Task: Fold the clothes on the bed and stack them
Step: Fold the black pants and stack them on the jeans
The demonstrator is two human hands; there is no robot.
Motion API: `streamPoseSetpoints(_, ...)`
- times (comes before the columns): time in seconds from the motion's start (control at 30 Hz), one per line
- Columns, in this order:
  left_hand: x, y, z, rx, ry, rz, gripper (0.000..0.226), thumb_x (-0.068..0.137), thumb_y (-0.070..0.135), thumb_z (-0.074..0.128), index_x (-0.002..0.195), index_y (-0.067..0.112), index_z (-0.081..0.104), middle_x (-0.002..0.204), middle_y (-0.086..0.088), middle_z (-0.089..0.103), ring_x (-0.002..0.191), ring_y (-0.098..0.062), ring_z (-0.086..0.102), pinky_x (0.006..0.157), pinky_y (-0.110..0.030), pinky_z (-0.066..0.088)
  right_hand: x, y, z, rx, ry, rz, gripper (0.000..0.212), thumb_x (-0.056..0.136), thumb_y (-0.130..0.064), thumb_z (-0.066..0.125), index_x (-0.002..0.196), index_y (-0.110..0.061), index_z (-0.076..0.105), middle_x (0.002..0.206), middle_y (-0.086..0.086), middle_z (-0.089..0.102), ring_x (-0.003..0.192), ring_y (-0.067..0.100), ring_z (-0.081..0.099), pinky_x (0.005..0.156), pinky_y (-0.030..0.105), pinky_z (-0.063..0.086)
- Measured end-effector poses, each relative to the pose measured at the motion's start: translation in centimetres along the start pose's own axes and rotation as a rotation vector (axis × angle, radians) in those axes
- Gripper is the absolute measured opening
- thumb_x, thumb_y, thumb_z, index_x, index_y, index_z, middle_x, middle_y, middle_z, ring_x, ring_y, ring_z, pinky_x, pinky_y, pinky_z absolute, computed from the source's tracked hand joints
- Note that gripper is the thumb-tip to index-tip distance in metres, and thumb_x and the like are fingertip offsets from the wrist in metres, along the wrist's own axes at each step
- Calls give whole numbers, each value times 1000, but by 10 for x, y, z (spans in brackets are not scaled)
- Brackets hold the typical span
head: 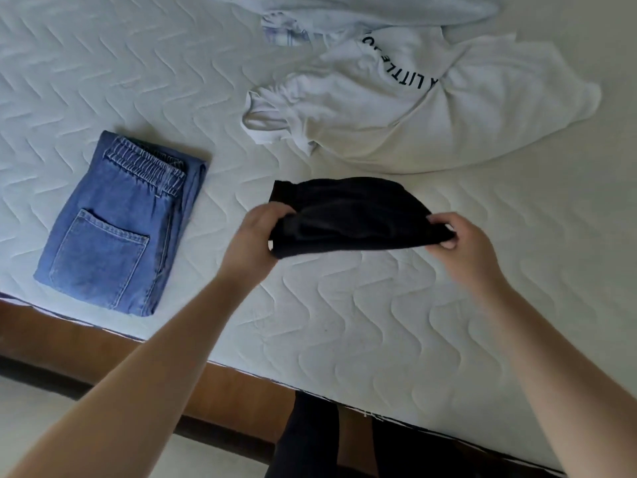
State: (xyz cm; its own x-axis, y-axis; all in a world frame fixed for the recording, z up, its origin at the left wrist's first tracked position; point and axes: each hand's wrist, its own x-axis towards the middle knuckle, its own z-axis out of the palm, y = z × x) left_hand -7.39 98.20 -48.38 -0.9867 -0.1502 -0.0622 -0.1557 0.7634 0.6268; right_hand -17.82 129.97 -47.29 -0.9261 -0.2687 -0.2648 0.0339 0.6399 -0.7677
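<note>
Quilted white mattress (344, 322), wooden bedframe (86, 343)

Open bed (344, 322) is seen at lower centre. The left is blocked by folded jeans (117, 229), the upper right by a crumpled white shirt (413, 108).

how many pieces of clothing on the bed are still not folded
2 for certain: the white printed shirt crumpled at upper right, and a pale garment bunched at the top edge, partly cut off. A checked scrap beside it may be a third or part of it.
</note>
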Motion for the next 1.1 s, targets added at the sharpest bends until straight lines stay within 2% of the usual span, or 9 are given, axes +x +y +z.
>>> streamPoseSetpoints(0.2, -78, -29, 73, 152, -76, 45, 57, 66, -18, 71, 117, 4, 62, 128, -16, 56, 117, -33, 53, 94, -48, 51, -57, 67, 41, -33, -125, 145, 37, 82, 8, 60, 97, -25, 62, 115, -15, 61, 105, 9, 58, 83, -1, 35)
streamPoseSetpoints(0.33, -110, -34, 88, 190, -202, 36, 53, 73, -8, 65, 123, 8, 61, 137, -15, 50, 128, -34, 49, 100, -50, 48, -73, 89, 54, -117, -164, 272, 36, 87, 5, 48, 101, -25, 62, 118, -9, 61, 103, 10, 58, 75, 5, 37)
streamPoseSetpoints(0.43, -106, -31, 83, 108, -101, 21, 35, 91, 22, 47, 124, 17, 57, 136, -3, 47, 124, -25, 50, 102, -44, 44, -58, 84, 55, -80, -35, 294, 24, 94, -14, 52, 115, -23, 58, 115, -9, 59, 105, 11, 59, 78, 14, 40)
streamPoseSetpoints(0.5, -88, -27, 81, -15, 29, -152, 33, 96, 34, 47, 126, 20, 52, 133, 4, 45, 121, -17, 48, 102, -36, 42, -40, 77, 57, 12, 10, 326, 38, 95, -29, 56, 131, -20, 49, 122, -10, 56, 109, 9, 56, 87, 19, 42)
streamPoseSetpoints(0.57, -62, -23, 78, -276, 106, -528, 49, 93, 46, 56, 134, 23, 42, 130, 8, 46, 120, -10, 47, 100, -30, 43, -20, 69, 60, 136, -24, 393, 54, 92, -39, 61, 140, -21, 42, 122, -13, 53, 108, 6, 55, 88, 20, 42)
streamPoseSetpoints(0.63, -35, -24, 76, -581, 62, -908, 71, 82, 55, 68, 138, 23, 36, 124, 7, 54, 113, -12, 55, 94, -32, 48, 0, 65, 64, 159, -90, 412, 58, 88, -47, 64, 138, -22, 44, 114, -16, 55, 103, 6, 56, 79, 15, 40)
streamPoseSetpoints(0.7, -18, -33, 74, -702, -25, -1025, 79, 72, 55, 79, 132, 19, 43, 114, 5, 61, 103, -12, 62, 81, -28, 52, 16, 65, 68, 154, -128, 430, 60, 84, -52, 67, 133, -24, 48, 109, -17, 56, 99, 9, 57, 78, 19, 42)
streamPoseSetpoints(0.87, -3, -47, 70, -804, -360, -971, 44, 65, 41, 88, 102, 25, 70, 98, 8, 75, 96, -12, 70, 90, -31, 52, 32, 64, 76, 138, -209, 393, 54, 83, -47, 70, 127, -24, 52, 112, -12, 62, 101, 12, 60, 81, 25, 45)
streamPoseSetpoints(1.1, -36, -25, 62, -815, -162, -762, 58, 73, 46, 75, 126, 41, 51, 119, 13, 65, 109, -12, 63, 95, -38, 51, 5, 40, 62, 12, -116, 198, 45, 94, -41, 58, 135, -25, 47, 109, -23, 56, 99, 0, 53, 78, 8, 37)
